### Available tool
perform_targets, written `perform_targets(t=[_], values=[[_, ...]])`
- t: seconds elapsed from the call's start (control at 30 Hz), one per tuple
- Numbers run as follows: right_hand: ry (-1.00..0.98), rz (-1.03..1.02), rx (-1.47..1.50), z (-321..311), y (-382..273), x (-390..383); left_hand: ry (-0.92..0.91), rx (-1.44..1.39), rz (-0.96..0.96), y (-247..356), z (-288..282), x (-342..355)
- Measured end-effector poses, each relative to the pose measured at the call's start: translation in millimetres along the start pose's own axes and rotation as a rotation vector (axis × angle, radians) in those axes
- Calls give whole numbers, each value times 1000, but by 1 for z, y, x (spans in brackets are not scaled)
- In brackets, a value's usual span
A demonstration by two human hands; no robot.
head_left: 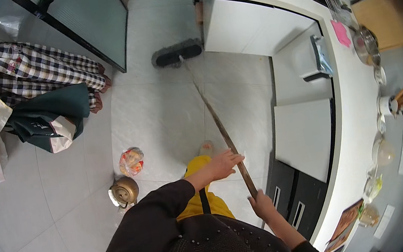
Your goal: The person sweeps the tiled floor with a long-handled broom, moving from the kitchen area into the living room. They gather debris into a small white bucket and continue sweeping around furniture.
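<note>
Broom (220, 127) was gripped near its top end by the right hand (262, 205); the left hand (226, 163) was laid over it nearer the brush (177, 54), but how tightly could not be told. The brush was set on the floor (149, 113) near a white cupboard (238, 25). Sweeping seemed under way; for the next push, steady guiding seemed needed. Its underside was hidden.
</note>
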State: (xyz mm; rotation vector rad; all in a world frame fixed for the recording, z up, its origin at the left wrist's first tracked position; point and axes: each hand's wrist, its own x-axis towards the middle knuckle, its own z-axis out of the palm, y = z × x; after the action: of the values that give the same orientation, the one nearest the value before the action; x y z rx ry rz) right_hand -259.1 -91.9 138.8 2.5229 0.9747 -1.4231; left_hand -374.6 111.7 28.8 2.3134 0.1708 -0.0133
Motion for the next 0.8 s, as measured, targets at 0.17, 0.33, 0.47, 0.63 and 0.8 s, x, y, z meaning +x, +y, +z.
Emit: perform_targets(t=[0.17,0.33,0.47,0.63,0.8], values=[[-100,97,-9,32,69,-130,-211,74,-82,46,44,-37],[-241,363,158,49,87,-192,-274,125,86,73,75,-47],[-124,433,289,60,63,-203,-375,152,143,59,80,-29],[7,346,369,51,18,-166,-363,283,153,15,50,-18],[48,37,255,-14,-84,-44,-50,572,-12,-128,-54,13]])
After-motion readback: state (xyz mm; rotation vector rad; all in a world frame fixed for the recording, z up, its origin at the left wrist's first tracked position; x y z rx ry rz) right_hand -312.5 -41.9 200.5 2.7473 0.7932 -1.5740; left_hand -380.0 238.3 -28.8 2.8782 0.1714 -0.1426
